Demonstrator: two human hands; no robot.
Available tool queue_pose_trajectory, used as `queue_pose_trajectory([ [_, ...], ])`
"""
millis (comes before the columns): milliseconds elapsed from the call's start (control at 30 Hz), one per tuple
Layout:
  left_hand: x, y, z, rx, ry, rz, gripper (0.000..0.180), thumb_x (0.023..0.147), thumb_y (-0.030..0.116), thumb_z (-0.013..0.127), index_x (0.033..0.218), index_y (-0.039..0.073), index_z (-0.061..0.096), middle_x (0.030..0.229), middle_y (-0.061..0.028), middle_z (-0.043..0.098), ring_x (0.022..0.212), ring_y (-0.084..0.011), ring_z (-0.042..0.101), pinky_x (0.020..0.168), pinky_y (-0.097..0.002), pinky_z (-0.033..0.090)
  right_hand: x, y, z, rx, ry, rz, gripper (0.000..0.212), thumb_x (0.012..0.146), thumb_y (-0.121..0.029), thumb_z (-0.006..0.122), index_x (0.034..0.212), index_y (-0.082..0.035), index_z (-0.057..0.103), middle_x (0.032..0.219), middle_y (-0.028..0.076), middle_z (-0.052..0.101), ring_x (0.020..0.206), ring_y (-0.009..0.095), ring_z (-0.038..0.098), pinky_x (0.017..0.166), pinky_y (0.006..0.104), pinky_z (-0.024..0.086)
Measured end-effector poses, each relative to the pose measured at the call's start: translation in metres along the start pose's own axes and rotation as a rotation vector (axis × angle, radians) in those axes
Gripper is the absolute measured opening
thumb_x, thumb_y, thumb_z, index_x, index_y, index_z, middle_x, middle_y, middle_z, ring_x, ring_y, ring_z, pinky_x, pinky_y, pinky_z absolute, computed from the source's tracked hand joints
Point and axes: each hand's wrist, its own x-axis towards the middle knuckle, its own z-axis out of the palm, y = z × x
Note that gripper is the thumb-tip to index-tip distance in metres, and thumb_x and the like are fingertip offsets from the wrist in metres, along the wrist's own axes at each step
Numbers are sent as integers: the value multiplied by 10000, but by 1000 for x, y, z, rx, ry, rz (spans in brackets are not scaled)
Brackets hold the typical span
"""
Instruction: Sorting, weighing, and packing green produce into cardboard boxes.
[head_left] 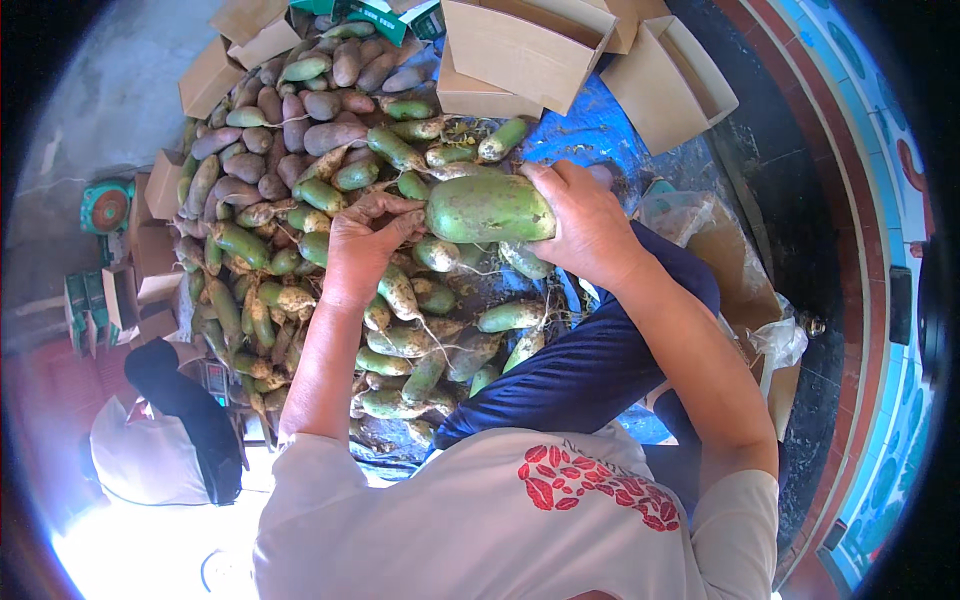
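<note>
A large green radish [490,208] with a few brownish marks is held up sideways over a heap of radishes. My right hand [592,222] is wrapped round its right end. At its left end, the fingers of my left hand [368,238] are pinched together, their tips at or against the radish. What they pinch, if anything, is too small to make out. Beneath both hands spread many green radishes [240,245] with pale, soil-stained root ends and thin roots. Farther off, purplish-skinned radishes [335,137] make up part of the heap.
Open cardboard boxes [520,50] stand behind the heap, with another box [675,85] at far right. A blue sheet [590,125] lies under them. At left are a green round-dial scale [107,210] and more cartons [155,265]. A clear plastic bag [780,343] lies beside my right arm.
</note>
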Motion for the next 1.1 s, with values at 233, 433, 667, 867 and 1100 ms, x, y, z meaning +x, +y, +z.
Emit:
queue_pose_trajectory([
  [233, 11, 6, -5, 448, 74, 130, 84, 685, -14, 596, 765, -14, 571, 717, -61, 588, 623, -97, 544, 588, -236, 450, 4, 2, 4, 84, 25, -14, 628, 529, -139, 723, 1091, -41, 460, 952, 130, 513, 890, 296, 514, 780, 359, 418],
  [433, 26, -14, -42, 962, 76, 55, 215, 658, 138, 657, 780, -22, 580, 738, -155, 589, 664, -257, 579, 622, -311, 454, 15, -7, -4, 382, 122, 60, 679, 510, -111, 760, 1106, -15, 451, 1007, 135, 531, 944, 230, 528, 832, 311, 408],
  [667, 24, -54, -52, 1192, 236, -51, 198, 689, 193, 636, 791, 31, 586, 967, -176, 564, 921, -323, 517, 778, -379, 412, -11, 3, -101, 356, 465, 158, 670, 535, -28, 732, 1136, -8, 438, 1014, 88, 540, 957, 126, 488, 840, 261, 385],
  [867, 33, -11, -4, 1195, 141, 556, 344, 696, 64, 597, 1026, -17, 544, 1124, -179, 490, 1018, -310, 477, 884, -381, 362, -123, 61, -186, -113, 303, 409, 693, 524, -47, 711, 1157, -29, 431, 1028, 89, 539, 968, 164, 494, 852, 278, 383],
  [1100, 17, 86, 157, 777, -296, 634, 234, 698, 2, 554, 931, 1, 580, 1079, -122, 534, 999, -222, 499, 873, -331, 370, -214, 106, -174, -296, 40, 743, 610, 511, -237, 726, 1024, -14, 483, 915, 199, 563, 873, 336, 546, 760, 382, 438],
])
